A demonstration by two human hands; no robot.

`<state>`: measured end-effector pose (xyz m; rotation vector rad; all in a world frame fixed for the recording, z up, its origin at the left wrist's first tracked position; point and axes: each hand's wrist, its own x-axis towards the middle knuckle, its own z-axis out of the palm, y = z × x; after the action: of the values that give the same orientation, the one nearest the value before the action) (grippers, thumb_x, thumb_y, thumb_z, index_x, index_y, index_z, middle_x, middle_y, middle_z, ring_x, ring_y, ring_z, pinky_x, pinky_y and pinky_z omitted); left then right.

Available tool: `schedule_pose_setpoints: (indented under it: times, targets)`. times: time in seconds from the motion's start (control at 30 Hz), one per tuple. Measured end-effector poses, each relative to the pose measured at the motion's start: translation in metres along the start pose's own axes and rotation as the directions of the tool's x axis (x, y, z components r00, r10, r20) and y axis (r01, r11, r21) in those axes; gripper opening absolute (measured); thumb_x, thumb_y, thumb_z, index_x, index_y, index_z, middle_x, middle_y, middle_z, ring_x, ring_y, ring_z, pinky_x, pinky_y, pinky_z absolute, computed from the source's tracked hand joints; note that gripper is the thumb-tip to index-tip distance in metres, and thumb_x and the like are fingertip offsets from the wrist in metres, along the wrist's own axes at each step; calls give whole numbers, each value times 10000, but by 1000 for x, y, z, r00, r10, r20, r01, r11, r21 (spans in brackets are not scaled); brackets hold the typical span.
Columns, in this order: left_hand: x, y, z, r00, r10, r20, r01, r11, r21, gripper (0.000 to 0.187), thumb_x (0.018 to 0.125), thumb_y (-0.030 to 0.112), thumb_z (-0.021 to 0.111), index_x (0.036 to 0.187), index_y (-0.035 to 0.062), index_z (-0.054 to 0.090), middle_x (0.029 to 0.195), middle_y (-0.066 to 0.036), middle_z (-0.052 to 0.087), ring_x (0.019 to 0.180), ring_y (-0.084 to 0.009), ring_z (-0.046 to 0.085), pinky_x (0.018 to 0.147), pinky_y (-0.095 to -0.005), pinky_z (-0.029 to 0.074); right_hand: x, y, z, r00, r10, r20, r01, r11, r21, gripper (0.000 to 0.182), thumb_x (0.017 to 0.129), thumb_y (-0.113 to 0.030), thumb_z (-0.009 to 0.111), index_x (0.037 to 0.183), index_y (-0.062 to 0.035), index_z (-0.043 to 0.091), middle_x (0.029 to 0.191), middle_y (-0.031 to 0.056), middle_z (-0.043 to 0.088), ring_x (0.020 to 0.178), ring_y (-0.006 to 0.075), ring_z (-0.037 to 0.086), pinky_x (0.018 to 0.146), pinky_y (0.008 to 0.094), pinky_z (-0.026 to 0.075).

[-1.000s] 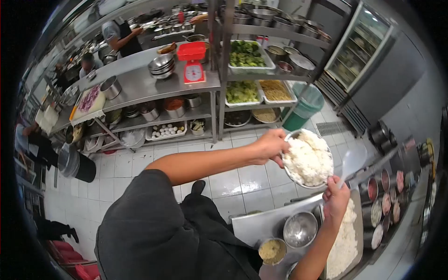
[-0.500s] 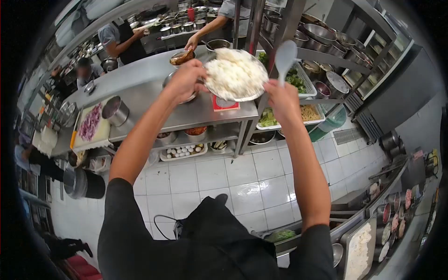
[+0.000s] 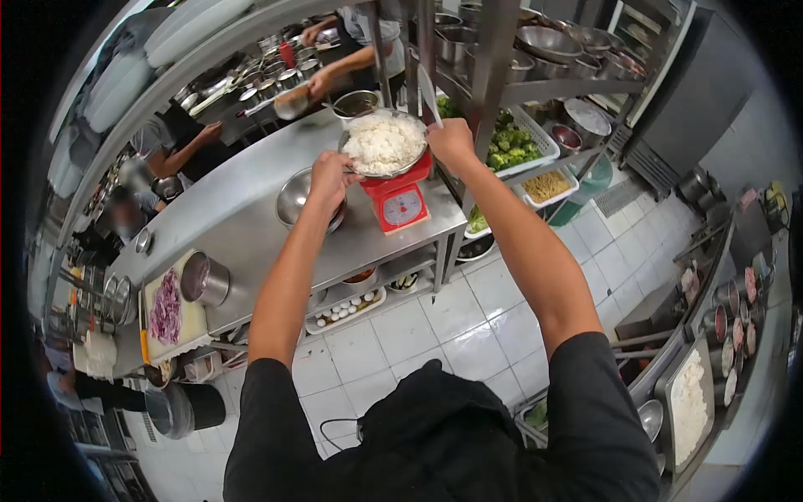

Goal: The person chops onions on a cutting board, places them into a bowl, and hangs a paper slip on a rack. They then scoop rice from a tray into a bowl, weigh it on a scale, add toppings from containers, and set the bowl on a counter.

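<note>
A metal bowl heaped with white rice (image 3: 385, 142) is on or just over the red kitchen scale (image 3: 401, 207), whose dial faces me. My left hand (image 3: 330, 176) grips the bowl's left rim. With my right hand (image 3: 452, 142), at the bowl's right side, I hold a pale rice paddle (image 3: 430, 96) upright, seen nearly edge-on; whether that hand also touches the bowl is unclear. An empty metal bowl (image 3: 294, 199) stands on the steel counter (image 3: 343, 251), left of the scale.
Left on the counter are a metal pot (image 3: 204, 279) and a board with chopped purple onion (image 3: 166, 309). Broccoli (image 3: 512, 146) and noodles (image 3: 548, 186) fill baskets at the right. A steel post (image 3: 493, 100) rises beside my right hand. Co-workers stand behind the counter.
The rice bowl has moved down and slightly left to the scale, with both hands following. The paddle has turned edge-on. A co-worker's hand has lifted a bowl off the counter.
</note>
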<state>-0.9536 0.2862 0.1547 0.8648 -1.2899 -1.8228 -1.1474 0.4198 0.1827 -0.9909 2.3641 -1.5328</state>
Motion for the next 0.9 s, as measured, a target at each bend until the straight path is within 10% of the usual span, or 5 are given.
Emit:
schedule_pose_setpoints:
  times: [0.4, 0.6, 0.9]
  targets:
    - [16, -23, -20, 993, -65, 99, 64, 998, 16, 120, 834, -9, 543, 944, -53, 525, 924, -121, 549, 791, -230, 588, 657, -329, 585, -57, 28, -30, 988, -151, 35, 154, 983, -104, 182, 771, -169, 589, 864, -77, 716, 887, 217, 665, 862, 382, 640, 797, 431, 510]
    - [21, -14, -14, 993, -113, 41, 109, 990, 88, 186, 841, -15, 543, 996, -117, 541, 987, -178, 579, 832, -263, 618, 686, -339, 591, -133, 60, -125, 994, -108, 13, 109, 994, -30, 297, 832, -207, 667, 1045, -1, 685, 808, 85, 686, 755, 138, 621, 701, 289, 485]
    - [23, -2, -5, 989, -141, -34, 145, 967, 212, 193, 828, -26, 551, 992, -127, 536, 990, -204, 588, 835, -287, 633, 671, -318, 585, -254, 146, -317, 839, 444, -314, -416, 896, 156, 333, 866, -221, 663, 1123, -10, 660, 771, -11, 627, 534, 16, 406, 477, 193, 308]
